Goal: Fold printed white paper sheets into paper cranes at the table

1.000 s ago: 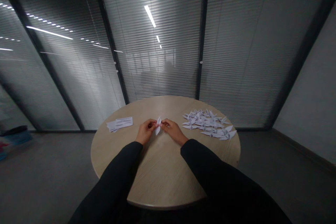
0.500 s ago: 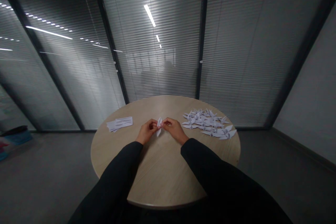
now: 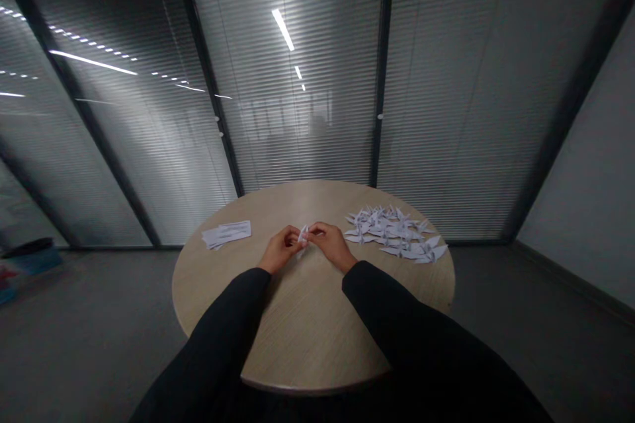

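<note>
Over the middle of the round wooden table [image 3: 317,330], a small white folded paper crane [image 3: 303,232] is pinched between my two hands. My left hand [image 3: 280,250] is closed on its left side, thumb and fingers together. From the right, my right hand [image 3: 331,244] grips the same piece with its fingertips. The fingers hide much of the paper, so its exact folds cannot be made out. Many similar white paper cranes [image 3: 397,231] lie in a spread-out pile to the right of my right hand. White paper slips [image 3: 233,231] with printed lines lie overlapping to the left.
Beyond the table's far edge stands a glass partition with blinds [image 3: 307,145] and dark frames. A blue bin with a dark rim [image 3: 32,258] is on the floor at far left. A pale wall [image 3: 585,211] rises at the right.
The paper crane has shifted slightly and shows less between the fingers, its upright shape now tilted and lower. My left fingers have moved a little over it. The pile and slips are unchanged.
</note>
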### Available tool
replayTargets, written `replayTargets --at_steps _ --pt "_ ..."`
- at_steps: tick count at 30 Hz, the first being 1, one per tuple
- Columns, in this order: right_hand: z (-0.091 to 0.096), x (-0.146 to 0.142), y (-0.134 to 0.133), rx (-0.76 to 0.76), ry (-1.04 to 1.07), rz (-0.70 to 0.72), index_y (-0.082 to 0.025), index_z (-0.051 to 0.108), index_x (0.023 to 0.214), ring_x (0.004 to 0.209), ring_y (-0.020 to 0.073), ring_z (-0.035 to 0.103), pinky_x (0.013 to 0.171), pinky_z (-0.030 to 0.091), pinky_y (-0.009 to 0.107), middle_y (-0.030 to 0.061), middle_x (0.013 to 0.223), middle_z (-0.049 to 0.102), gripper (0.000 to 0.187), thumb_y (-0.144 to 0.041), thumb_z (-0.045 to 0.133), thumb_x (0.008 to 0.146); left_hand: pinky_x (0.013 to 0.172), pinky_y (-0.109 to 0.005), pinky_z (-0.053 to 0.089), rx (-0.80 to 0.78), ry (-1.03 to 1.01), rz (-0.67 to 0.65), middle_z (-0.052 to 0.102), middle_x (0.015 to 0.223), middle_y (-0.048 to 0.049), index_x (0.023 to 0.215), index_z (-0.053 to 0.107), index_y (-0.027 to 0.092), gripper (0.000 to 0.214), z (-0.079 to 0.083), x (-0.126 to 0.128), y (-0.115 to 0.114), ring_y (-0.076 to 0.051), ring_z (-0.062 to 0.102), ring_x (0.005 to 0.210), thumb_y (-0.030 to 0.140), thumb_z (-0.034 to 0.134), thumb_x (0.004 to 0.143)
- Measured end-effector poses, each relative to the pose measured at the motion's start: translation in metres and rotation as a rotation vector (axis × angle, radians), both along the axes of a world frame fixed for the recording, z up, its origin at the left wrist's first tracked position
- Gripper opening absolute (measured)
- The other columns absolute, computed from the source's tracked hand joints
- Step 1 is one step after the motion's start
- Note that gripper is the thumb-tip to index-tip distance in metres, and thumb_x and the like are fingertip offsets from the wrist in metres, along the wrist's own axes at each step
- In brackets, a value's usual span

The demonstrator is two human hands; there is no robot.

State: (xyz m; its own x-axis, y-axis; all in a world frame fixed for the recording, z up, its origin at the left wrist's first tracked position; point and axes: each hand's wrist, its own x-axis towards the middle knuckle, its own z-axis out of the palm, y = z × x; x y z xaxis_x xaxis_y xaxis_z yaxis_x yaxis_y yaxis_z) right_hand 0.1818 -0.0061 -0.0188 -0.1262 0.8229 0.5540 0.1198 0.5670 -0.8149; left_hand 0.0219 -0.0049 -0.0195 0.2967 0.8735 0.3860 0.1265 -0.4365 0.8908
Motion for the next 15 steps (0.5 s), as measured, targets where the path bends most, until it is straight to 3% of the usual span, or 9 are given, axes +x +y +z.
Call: replayTargets --at_steps 15 --pt "0.0012 0.0025 0.0024 -0.032 0.07 0.014 -0.015 0.066 0.068 0.068 0.0156 0.06 0.067 0.045 0.027 0.0039 0.071 0.067 0.021 -0.036 0.068 0.067 0.059 -0.023 0.041 -0.087 0.041 -0.007 0.068 0.068 -0.0066 0.078 0.067 0.009 0.035 0.0035 -0.0026 -0.0013 -0.015 0.06 0.062 0.039 0.073 0.06"
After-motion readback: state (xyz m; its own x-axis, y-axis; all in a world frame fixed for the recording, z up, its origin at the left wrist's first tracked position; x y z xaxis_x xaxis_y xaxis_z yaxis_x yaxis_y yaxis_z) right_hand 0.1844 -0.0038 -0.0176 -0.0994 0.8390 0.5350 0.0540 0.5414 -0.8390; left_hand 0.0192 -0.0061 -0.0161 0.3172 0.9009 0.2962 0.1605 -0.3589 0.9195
